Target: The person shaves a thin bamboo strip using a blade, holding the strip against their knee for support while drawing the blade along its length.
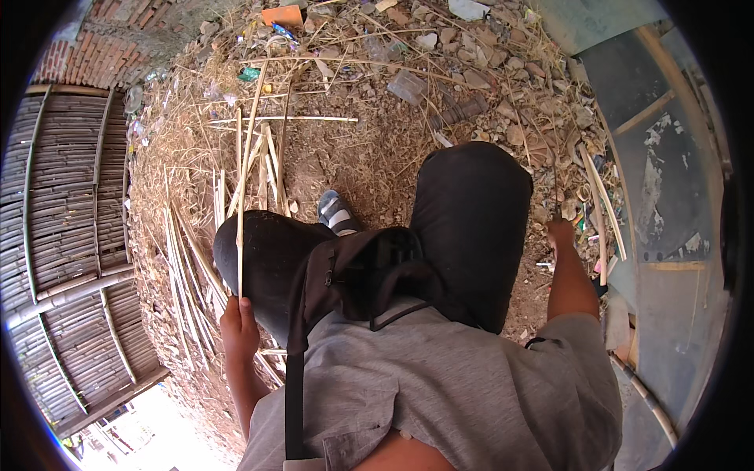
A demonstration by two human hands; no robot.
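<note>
My left hand (240,326) is closed around the near end of a long pale bamboo strip (245,180), thumb along it. The strip points away from me, passing in front of my left knee. Off to the right, my right hand (560,234) is closed on a thin, dark, blade-like tool (555,184) pointing away from me. Its handle is hidden in the fist, so its exact kind cannot be told. More split bamboo strips (179,275) lie in a loose pile beside my left leg, and others lie beyond my left knee.
A bamboo-slat panel (67,188) stands at the left, a brick wall (102,51) behind it. Along the right runs a grey panel (664,169); two pale strips (603,196) lie near it. Rubble (479,59), dry straw and a crushed clear plastic container (407,87) litter the far ground.
</note>
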